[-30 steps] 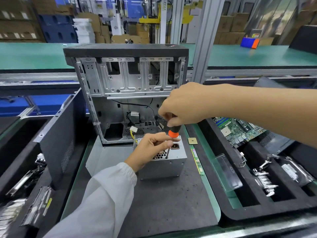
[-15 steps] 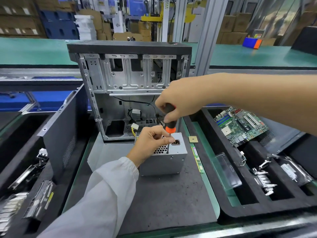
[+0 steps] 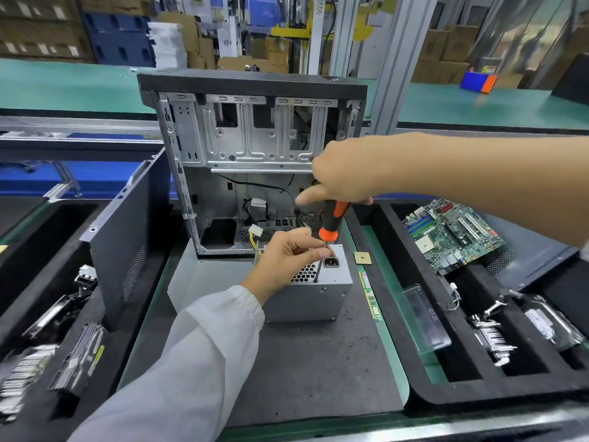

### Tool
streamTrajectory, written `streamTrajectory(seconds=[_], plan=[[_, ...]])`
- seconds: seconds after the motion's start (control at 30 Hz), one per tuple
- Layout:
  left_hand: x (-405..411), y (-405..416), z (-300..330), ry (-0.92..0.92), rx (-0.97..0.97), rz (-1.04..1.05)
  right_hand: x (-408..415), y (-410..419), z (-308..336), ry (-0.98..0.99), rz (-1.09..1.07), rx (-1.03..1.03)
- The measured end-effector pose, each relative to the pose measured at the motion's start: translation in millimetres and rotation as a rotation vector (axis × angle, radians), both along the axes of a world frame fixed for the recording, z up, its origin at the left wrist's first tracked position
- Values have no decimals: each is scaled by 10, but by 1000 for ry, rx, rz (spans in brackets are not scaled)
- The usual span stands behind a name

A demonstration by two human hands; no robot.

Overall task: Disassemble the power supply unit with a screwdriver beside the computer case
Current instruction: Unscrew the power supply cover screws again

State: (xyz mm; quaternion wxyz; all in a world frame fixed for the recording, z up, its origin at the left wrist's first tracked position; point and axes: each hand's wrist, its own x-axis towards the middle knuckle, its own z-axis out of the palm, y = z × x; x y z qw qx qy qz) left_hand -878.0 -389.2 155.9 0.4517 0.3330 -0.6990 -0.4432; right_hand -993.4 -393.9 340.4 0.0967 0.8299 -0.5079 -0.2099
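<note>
Right hand (image 3: pixel 345 173) has risen, exposing more screwdriver (image 3: pixel 331 223) handle it grips. Left hand (image 3: pixel 287 260) pinches shaft; tip on power supply unit (image 3: pixel 318 291) top, axis 12-to-6, case (image 3: pixel 255 138) at 12.

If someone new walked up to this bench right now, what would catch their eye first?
Most likely the orange-and-black screwdriver at the centre, gripped by the right hand, its tip on top of the grey power supply unit while the left hand pinches its shaft. Right behind stands the open, stripped computer case. On the right, a green motherboard lies in a black foam tray.
</note>
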Motion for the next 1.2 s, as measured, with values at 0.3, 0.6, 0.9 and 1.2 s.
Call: streamTrajectory(seconds=[0.3,0.6,0.9,1.2], plan=[[-33,-41,-30,118,67,69,8,-6,104,-82,281,145],[54,-27,-21,30,27,-117,-47,-58,43,-4,297,38],[-73,57,-105,96,-43,50,-134,-31,52,-286,128,-26],[-63,62,-134,125,-47,75,-16,-127,93,-236,-145,188]])
